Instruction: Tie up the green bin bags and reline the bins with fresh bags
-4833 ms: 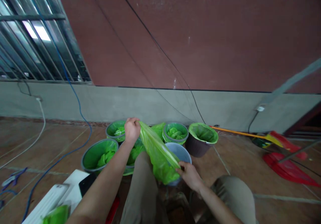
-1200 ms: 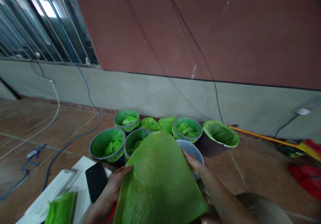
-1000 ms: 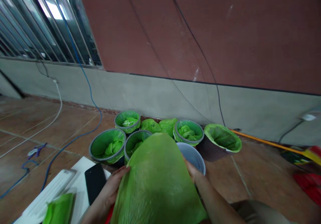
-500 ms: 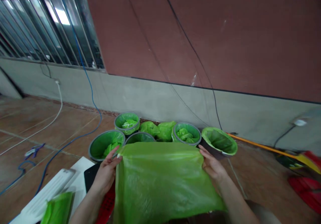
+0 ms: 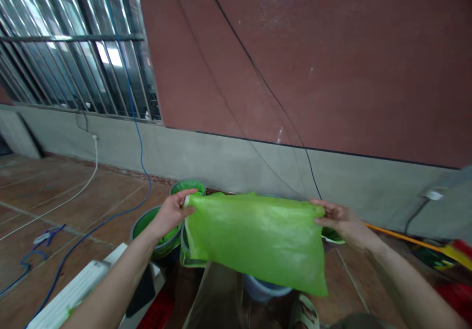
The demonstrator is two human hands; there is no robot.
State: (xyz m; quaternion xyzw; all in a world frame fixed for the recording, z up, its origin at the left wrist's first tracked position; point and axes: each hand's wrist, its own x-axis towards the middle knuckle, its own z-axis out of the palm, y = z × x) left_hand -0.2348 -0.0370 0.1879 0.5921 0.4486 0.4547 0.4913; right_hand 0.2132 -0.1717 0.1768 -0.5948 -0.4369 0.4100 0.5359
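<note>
A green plastic bag (image 5: 254,240) is stretched flat between my two hands, its lower edge swung out in front of me. My left hand (image 5: 173,213) pinches its upper left corner, my right hand (image 5: 335,218) the upper right corner. Behind the bag stand several bins lined with green bags. One lined bin (image 5: 145,221) shows beside my left forearm and another lined bin (image 5: 188,185) against the wall. The bag hides most of the others. Below it, a pale blue tub or bin (image 5: 263,289) shows in part near my feet.
At lower left lie a long white box (image 5: 73,294), a dark flat object (image 5: 142,292) and a red perforated basket (image 5: 157,312). A blue cable (image 5: 106,218) crosses the floor near purple-handled pliers or clippers (image 5: 47,236). An orange pole (image 5: 398,235) lies at right.
Both hands have risen and moved apart to the right with the bag. Its lower edge has swung up and forward, covering more of the bins and uncovering the pale blue tub.
</note>
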